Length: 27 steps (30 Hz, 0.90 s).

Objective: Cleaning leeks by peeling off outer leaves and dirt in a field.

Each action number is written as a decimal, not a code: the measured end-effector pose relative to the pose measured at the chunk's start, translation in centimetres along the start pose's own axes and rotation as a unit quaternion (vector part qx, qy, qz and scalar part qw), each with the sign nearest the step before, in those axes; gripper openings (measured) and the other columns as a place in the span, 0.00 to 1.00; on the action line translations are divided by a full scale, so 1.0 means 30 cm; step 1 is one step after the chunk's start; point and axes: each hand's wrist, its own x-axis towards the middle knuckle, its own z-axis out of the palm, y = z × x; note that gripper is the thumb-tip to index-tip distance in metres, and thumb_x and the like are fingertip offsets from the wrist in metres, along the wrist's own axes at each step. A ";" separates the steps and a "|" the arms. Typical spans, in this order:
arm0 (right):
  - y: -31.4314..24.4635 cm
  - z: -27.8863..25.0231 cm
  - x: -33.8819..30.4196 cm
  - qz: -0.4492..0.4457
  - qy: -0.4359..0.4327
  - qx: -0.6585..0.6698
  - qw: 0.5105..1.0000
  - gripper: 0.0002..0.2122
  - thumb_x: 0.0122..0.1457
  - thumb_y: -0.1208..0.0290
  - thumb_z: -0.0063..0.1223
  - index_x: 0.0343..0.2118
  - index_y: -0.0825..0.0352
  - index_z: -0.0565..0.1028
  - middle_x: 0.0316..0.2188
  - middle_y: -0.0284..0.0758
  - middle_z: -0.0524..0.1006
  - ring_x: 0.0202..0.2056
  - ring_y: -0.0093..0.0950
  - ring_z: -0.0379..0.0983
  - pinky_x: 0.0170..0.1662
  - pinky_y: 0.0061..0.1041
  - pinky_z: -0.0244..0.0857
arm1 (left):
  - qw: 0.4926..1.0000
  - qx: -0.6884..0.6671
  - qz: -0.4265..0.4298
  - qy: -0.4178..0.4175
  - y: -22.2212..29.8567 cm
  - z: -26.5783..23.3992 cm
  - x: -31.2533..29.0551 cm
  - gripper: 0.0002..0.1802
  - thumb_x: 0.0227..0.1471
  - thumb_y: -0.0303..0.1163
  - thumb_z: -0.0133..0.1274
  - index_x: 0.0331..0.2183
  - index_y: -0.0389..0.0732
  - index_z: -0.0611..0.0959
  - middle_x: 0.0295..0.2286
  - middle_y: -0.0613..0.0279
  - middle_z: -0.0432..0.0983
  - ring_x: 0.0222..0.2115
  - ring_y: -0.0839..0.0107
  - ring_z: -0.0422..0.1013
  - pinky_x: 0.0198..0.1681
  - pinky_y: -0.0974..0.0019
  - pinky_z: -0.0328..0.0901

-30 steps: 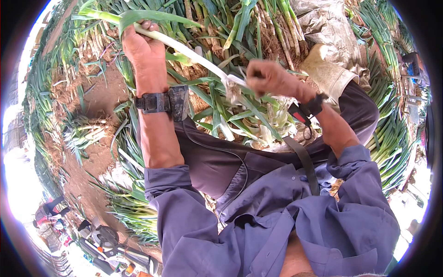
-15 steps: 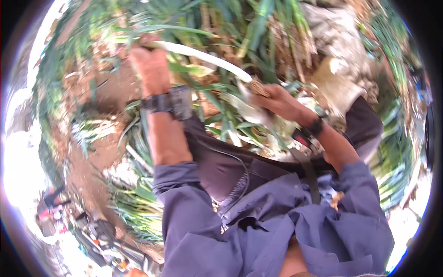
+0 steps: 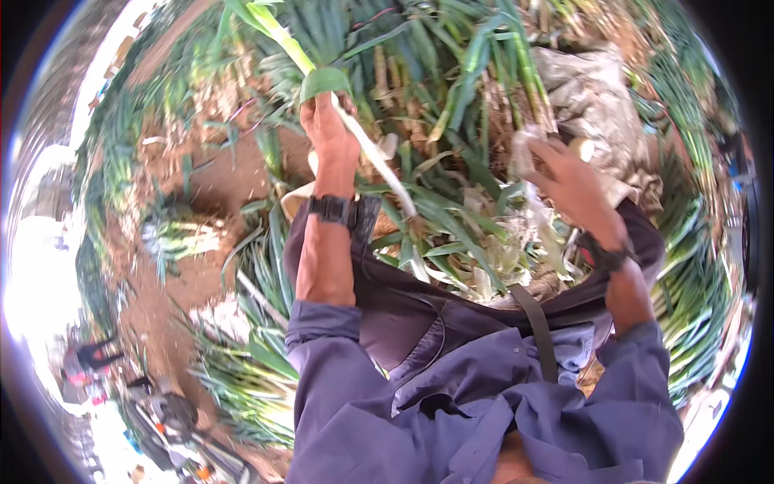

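While the left hand (image 3: 332, 133) clamps the leek (image 3: 376, 161) mid-length, fingers wrapped, its root end hangs unsupported over the left edge of the peelings heap (image 3: 548, 250). Right hand (image 3: 571, 179) well apart from it, by the crumpled beige sheeting's (image 3: 597, 93) near edge; motion blur, cannot tell whether it grips the pale wisp (image 3: 526, 149). Risks, judged: over-tight squeeze bruises shank; sharp swing snaps it at the single hold; root end dips, snags peelings.

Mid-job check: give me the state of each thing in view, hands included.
Left hand: closed around the held leek.
Held leek: white shank bare, green leaf bent over beside the hand.
Right hand: blurred, away from that leek; grip unclear.
Loose leaves: scattered.
Pale cloth: crumpled.
Shirt sleeves: rolled up.
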 end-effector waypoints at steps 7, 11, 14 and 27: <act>-0.164 0.167 0.409 -0.240 0.220 0.157 0.932 0.30 0.57 0.56 0.63 0.59 0.66 0.68 0.47 0.44 0.76 0.33 0.28 0.75 0.36 0.31 0.70 | 0.983 0.091 -0.104 -0.119 -0.159 0.155 -0.158 0.11 0.66 0.37 0.50 0.40 0.40 0.80 0.28 0.65 0.76 0.20 0.79 0.67 0.21 0.73 0.62; -0.196 0.141 0.439 -0.112 0.055 0.215 0.969 0.17 0.62 0.60 0.59 0.34 0.73 0.73 0.23 0.48 0.75 0.26 0.40 0.77 0.31 0.40 0.67 | 0.964 0.068 -0.110 -0.232 -0.157 0.131 -0.170 0.12 0.65 0.36 0.50 0.44 0.39 0.80 0.28 0.67 0.76 0.21 0.81 0.66 0.22 0.75 0.60; -0.142 0.118 0.426 -0.178 0.231 0.102 0.951 0.12 0.63 0.64 0.56 0.36 0.70 0.74 0.24 0.43 0.75 0.26 0.39 0.76 0.29 0.39 0.69 | 0.959 0.098 -0.131 -0.230 -0.185 0.173 -0.192 0.12 0.64 0.35 0.52 0.44 0.38 0.80 0.25 0.69 0.73 0.20 0.82 0.64 0.23 0.74 0.59; 0.006 -0.056 0.480 -0.018 0.479 0.058 0.876 0.29 0.61 0.55 0.59 0.53 0.78 0.70 0.39 0.46 0.77 0.30 0.29 0.78 0.33 0.28 0.74 | 0.911 0.326 -0.041 -0.250 -0.266 0.192 -0.276 0.24 0.59 0.31 0.59 0.55 0.38 0.77 0.25 0.69 0.74 0.23 0.80 0.67 0.27 0.73 0.64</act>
